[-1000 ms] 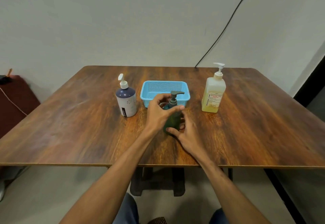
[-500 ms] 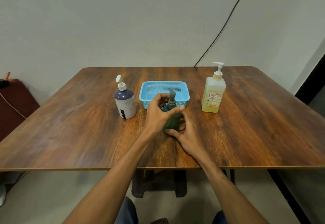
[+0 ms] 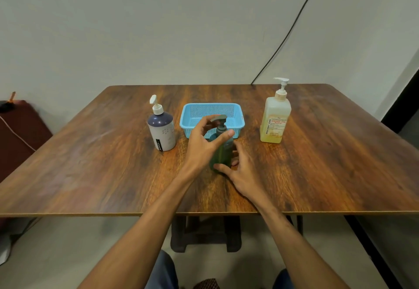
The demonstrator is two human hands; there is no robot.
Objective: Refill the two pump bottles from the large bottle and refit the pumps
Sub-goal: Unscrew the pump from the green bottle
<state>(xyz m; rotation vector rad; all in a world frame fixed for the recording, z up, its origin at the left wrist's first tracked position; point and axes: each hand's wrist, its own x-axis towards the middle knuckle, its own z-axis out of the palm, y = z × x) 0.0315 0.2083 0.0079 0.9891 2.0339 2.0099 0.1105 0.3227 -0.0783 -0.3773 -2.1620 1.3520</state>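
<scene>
A small dark green pump bottle (image 3: 221, 155) stands upright at the middle of the wooden table (image 3: 90, 175). My left hand (image 3: 204, 143) pinches its grey-green pump (image 3: 220, 123) at the collar, thumb on the near side. My right hand (image 3: 240, 171) holds the bottle's base, fingers curled round it. A white bottle with a purple top and white pump (image 3: 161, 127) stands to the left. The large yellow bottle with a white pump (image 3: 275, 114) stands to the right.
A light blue plastic basket (image 3: 238, 116) sits just behind the green bottle. A black cable (image 3: 290, 28) runs down the wall to the table's far edge. A dark red seat (image 3: 20, 130) is at the left, and a dark doorway at the right.
The pump's nozzle has swung from pointing right, through pointing away, to pointing left. My left hand has turned with it. The right hand has kept its hold on the base.
</scene>
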